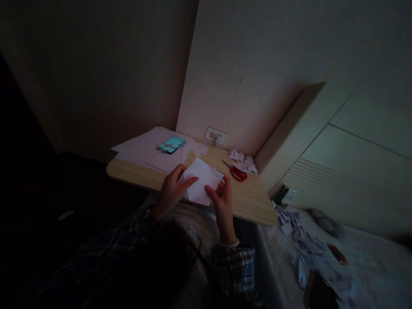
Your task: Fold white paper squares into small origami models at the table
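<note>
White, creased paper is at the centre of our view, held up just above the near edge of the wooden table. Our left hand pinches it at nine o'clock, thumb flat on top and fingers tucked behind. Our right hand pinches it at four o'clock, thumb pressing the face; its other fingers curl behind the edge, and we cannot tell how they lie there.

Going outward from the paper, we have red-handled scissors at three o'clock on the table, their blades pointing towards eleven. Just beyond, at two o'clock, folded paper pieces lie near the wall. At ten o'clock we see a spread of larger sheets, with a phone-like device, its screen blurred, resting on them. A wall socket sits at about one o'clock. Towards four o'clock, many more folded papers are strewn over the pale bedding.
</note>
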`<action>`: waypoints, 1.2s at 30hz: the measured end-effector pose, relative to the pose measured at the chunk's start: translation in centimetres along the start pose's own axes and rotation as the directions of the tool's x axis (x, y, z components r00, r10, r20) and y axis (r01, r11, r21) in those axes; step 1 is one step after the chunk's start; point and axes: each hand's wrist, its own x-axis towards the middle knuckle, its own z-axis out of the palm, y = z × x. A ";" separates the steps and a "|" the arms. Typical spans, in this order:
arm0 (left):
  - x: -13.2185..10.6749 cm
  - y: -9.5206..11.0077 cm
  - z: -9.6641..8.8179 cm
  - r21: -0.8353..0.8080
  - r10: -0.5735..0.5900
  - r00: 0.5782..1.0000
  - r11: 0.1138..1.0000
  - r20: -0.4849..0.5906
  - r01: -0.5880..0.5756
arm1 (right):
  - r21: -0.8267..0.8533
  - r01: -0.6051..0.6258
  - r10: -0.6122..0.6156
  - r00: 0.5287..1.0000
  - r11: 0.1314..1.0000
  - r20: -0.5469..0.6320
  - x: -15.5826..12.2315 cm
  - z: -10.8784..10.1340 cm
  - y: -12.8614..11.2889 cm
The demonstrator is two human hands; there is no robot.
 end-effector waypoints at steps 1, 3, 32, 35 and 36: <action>0.0 0.0 0.1 -0.026 -0.033 0.999 0.999 0.017 0.033 | -0.002 0.011 -0.011 1.000 1.000 0.000 0.0 0.0 0.0; -0.1 0.0 0.2 -0.083 -0.124 0.989 0.988 0.077 0.130 | -0.009 0.046 -0.046 0.999 0.999 -0.008 -0.2 0.0 -0.2; 0.1 -0.9 0.0 0.023 0.209 0.975 0.977 0.076 -0.211 | -0.244 0.255 -0.275 0.960 0.936 -0.052 -0.3 -0.7 -0.1; 0.3 -1.1 -0.1 0.086 0.283 0.958 0.954 0.045 -0.286 | -0.309 0.289 -0.307 0.952 0.906 -0.011 -0.2 -0.8 0.2; 0.3 -1.2 -0.2 0.112 0.309 0.950 0.944 0.041 -0.311 | -0.335 0.299 -0.321 0.947 0.894 -0.011 -0.1 -0.9 0.2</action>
